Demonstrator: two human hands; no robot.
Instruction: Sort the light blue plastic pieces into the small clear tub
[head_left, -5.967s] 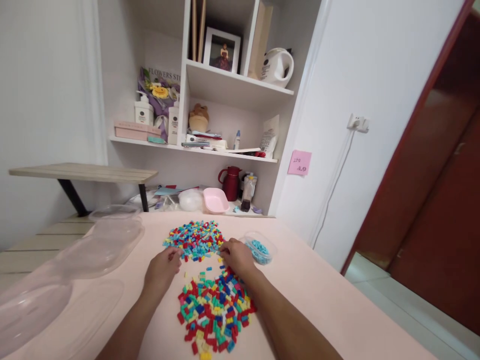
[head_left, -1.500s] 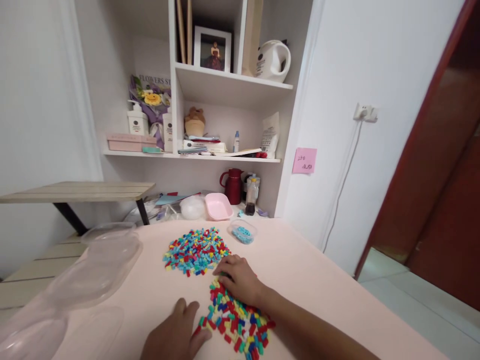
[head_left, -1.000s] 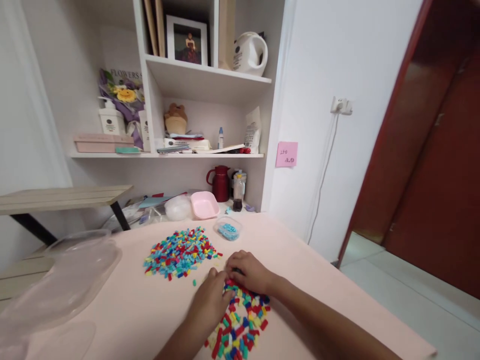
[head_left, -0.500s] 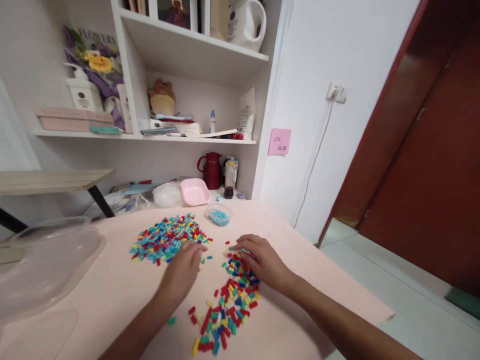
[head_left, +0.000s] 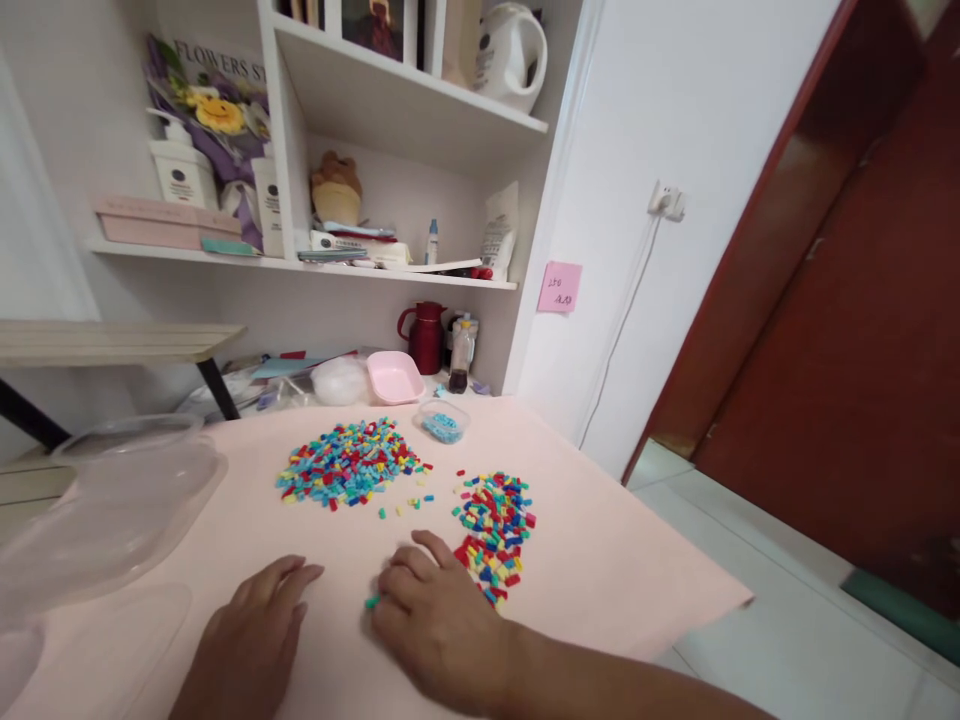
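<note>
Red, yellow, green and blue bricks [head_left: 495, 515] lie piled on the pink counter [head_left: 600, 520] at 1 o'clock from the right hand [head_left: 442, 620]. Whether its bent fingers [head_left: 416, 563] grasp anything cannot be told. A green brick [head_left: 373, 601] lies beside them at 9 o'clock. Farther out at 9 o'clock, the left hand [head_left: 251, 630] has its fingers released.

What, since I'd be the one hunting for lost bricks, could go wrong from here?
The left pile and right pile lie close, with loose bricks between, so a push might mix them. The right hand is by the right pile; a wide sweep could send some off the table. The tub looks lidless, so a knock might spill its blue bricks.
</note>
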